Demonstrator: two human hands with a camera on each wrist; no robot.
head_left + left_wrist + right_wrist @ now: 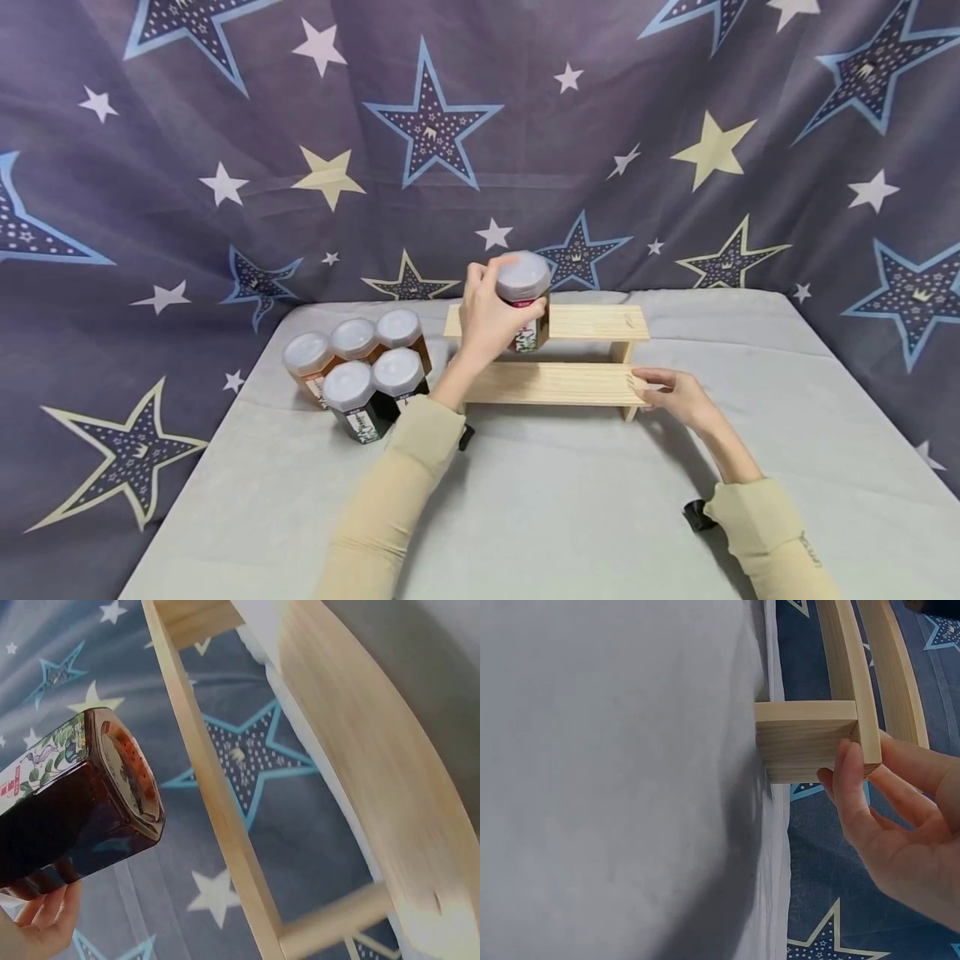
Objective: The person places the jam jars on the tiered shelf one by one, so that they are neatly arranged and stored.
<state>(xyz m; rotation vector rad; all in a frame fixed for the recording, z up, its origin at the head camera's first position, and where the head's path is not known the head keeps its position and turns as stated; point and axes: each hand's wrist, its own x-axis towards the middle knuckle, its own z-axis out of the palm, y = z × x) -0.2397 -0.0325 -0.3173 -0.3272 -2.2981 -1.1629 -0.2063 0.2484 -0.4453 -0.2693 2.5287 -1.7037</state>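
Note:
My left hand [486, 315] grips a jar [523, 279] with a frosted lid, dark brown contents and a printed label. The jar is raised in front of the upper board [592, 322] of a two-step wooden rack. In the left wrist view the jar's base [131, 772] faces the rack, with a gap between them; fingertips [56, 919] show along its side. My right hand [678, 397] pinches the right end of the rack's lower board [547, 385]. Seen from the right wrist, the thumb [849, 776] and fingers wrap that board's corner.
Several similar lidded jars stand grouped left of the rack, among them a black one [362, 408] at the front and an amber one [307, 367] at the left. A pale cloth [570, 508] covers the table. Behind hangs a star-patterned curtain [285, 100].

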